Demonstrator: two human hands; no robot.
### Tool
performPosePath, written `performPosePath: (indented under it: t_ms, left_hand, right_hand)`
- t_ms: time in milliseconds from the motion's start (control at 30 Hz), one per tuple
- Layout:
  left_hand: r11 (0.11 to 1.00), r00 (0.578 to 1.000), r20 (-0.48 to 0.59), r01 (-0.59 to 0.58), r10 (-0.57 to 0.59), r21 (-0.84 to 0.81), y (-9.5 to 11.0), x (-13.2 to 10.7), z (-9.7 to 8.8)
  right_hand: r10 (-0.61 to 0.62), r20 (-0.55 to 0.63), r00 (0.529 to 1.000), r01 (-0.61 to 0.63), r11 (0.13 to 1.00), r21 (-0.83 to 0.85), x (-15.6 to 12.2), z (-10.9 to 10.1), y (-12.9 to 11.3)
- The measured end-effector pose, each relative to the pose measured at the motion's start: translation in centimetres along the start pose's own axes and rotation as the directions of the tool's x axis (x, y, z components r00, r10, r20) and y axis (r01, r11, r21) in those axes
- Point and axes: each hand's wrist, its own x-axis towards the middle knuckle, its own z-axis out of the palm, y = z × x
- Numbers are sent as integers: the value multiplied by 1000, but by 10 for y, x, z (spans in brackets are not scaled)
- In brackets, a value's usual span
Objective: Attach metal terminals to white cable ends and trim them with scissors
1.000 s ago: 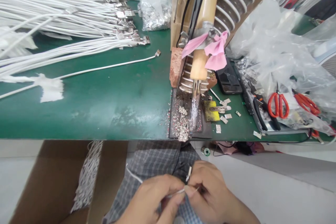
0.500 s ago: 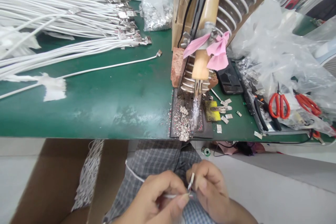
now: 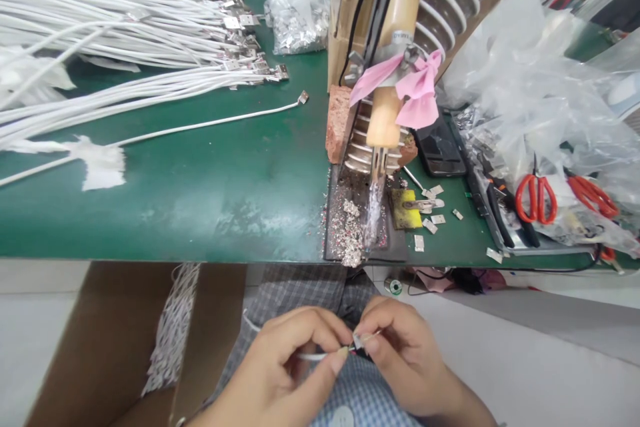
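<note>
Above my lap, my left hand (image 3: 285, 363) pinches a white cable (image 3: 311, 356) close to its end, where short thin wires show. Facing it, my right hand (image 3: 407, 353) grips a small silvery USB plug (image 3: 358, 341) between thumb and fingers. The plug sits right at the cable's wire end; fingers partly cover the spot, so I cannot tell how they are joined. Beyond both hands, a soldering iron (image 3: 384, 120) with a wooden handle is clamped pointing down, tied with pink cloth (image 3: 420, 93). Solder crumbs (image 3: 353, 233) lie beside its tip.
White cables with metal plugs (image 3: 125, 20) cover the table's left. Loose plugs (image 3: 437, 219) lie around a yellow sponge (image 3: 407, 209). Farther right are a phone (image 3: 440, 147), red-handled scissors (image 3: 536, 199) and plastic bags (image 3: 530, 73). Below left, a brown box (image 3: 100, 340) holds more cables.
My right hand has turned the USB plug from nearly upright to a flatter angle and brought it closer to the left fingertips. Both hands have risen slightly.
</note>
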Motion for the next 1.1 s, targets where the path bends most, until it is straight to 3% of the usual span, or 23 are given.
performPosePath:
  t_ms: [133, 433, 800, 933, 1100]
  left_hand:
    - [996, 999, 14, 40, -41, 85, 0, -1, -1]
    - [982, 997, 77, -5, -9, 187, 5, 4, -4]
    - [949, 961, 216, 103, -172, 298, 24, 21, -19]
    - [943, 954, 240, 100, -183, 319, 28, 27, -21]
    - [949, 922, 274, 214, -274, 230, 30, 32, -25]
  right_hand:
    - [19, 41, 999, -16, 998, -53, 2, -1, -2]
    - [-2, 104, 995, 11, 996, -84, 3, -3, -3]
    - [43, 124, 991, -28, 992, -123, 8, -6, -8]
    - [9, 169, 986, 19, 987, -161, 10, -9, -10]
    - [58, 156, 986, -49, 997, -59, 3, -10, -7]
